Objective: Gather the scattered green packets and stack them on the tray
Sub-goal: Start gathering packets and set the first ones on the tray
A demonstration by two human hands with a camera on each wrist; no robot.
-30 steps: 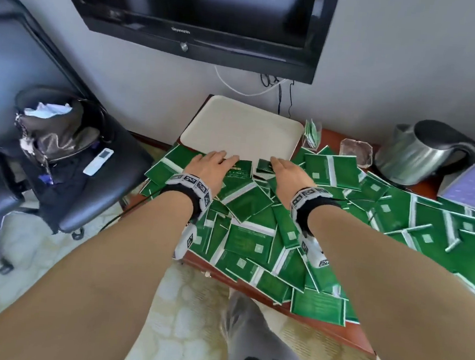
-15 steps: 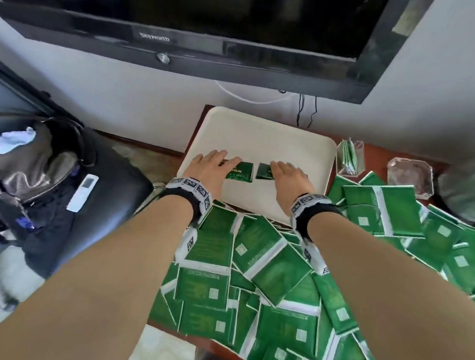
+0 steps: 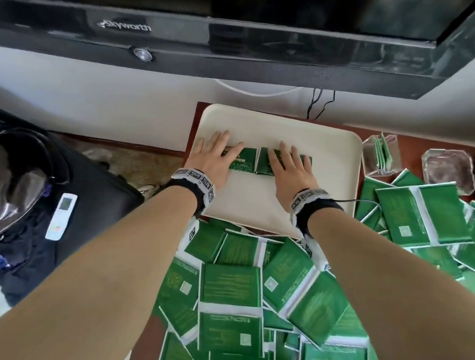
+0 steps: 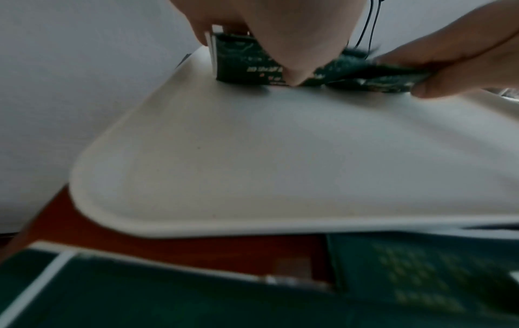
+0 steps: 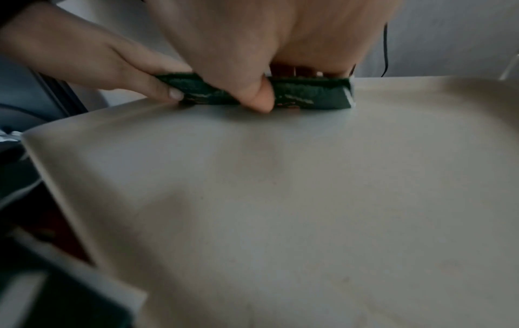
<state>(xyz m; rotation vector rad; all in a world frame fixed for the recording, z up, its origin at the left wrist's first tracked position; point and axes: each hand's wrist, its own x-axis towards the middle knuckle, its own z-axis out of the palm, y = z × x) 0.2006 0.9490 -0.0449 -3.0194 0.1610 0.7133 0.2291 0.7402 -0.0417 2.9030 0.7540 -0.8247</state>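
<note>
A black office chair [image 3: 91, 195] with a white remote control [image 3: 61, 216] on it stands at nine o'clock. On the cream rectangular plastic tray [image 3: 334, 148] at twelve o'clock, the left hand [image 3: 215, 156] grips a small stack of green foil packets [image 3: 243, 163] between thumb and fingers; touching it, the right hand [image 3: 287, 170] grips a second green stack [image 3: 263, 165] the same way. Loose green packets [image 3: 232, 285] lie scattered from six to three o'clock – a clear plastic holder [image 3: 379, 155] stands at two

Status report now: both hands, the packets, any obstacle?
Left hand and right hand each hold packets on tray. Many loose packets remain. No obstacle.
</note>
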